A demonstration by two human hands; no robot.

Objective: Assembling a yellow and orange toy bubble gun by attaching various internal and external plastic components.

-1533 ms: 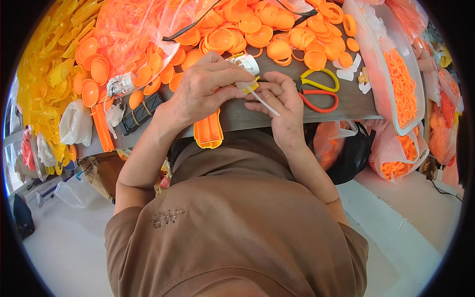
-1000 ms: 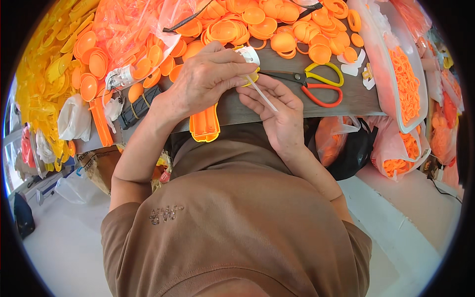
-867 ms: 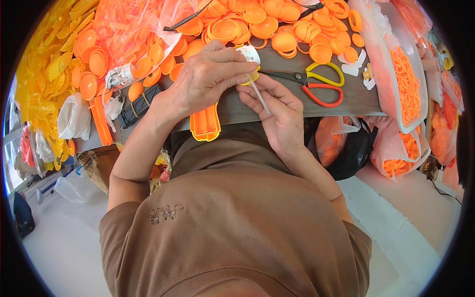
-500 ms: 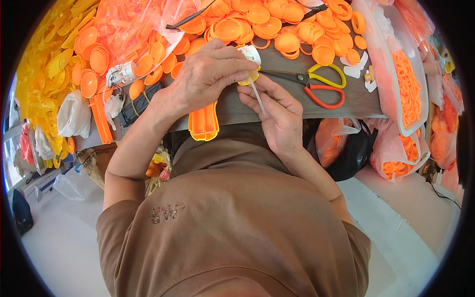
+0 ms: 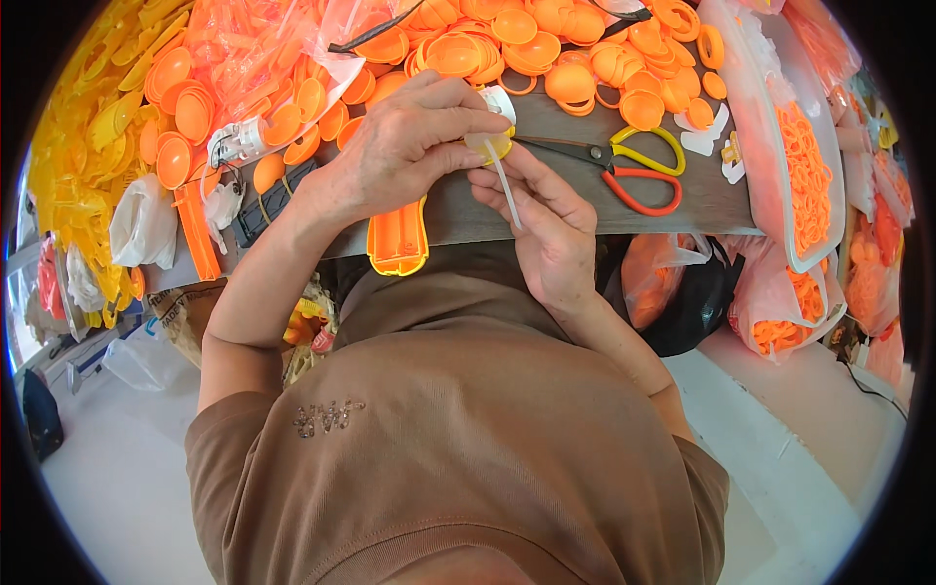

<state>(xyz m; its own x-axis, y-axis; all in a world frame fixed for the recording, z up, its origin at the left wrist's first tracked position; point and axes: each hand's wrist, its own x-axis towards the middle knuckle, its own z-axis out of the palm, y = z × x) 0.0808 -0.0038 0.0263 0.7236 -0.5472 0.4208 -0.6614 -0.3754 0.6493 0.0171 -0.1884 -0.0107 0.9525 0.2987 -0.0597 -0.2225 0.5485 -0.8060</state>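
Above the table's near edge, both hands are closed on one small plastic assembly. My left hand pinches the yellow rim and the white cylindrical part between thumb and fingers. From below and the right, my right hand steadies it, fingers curled under the rim. A translucent disc with a thin white stem sits at the rim, the stem pointing down past the right hand's fingers. Under my left wrist, an orange half-shell handle with yellow edges overhangs the table edge. The inside of the grip is partly hidden.
Scissors with a yellow and a red handle lie right of my hands. Orange plastic cups are heaped behind, yellow parts at left. A clear tub of orange rings stands at right. A white cylindrical component lies left.
The translucent disc now faces up more visibly at the yellow rim, and the stem has tilted slightly. Both hands keep their grip and nearly the same place.
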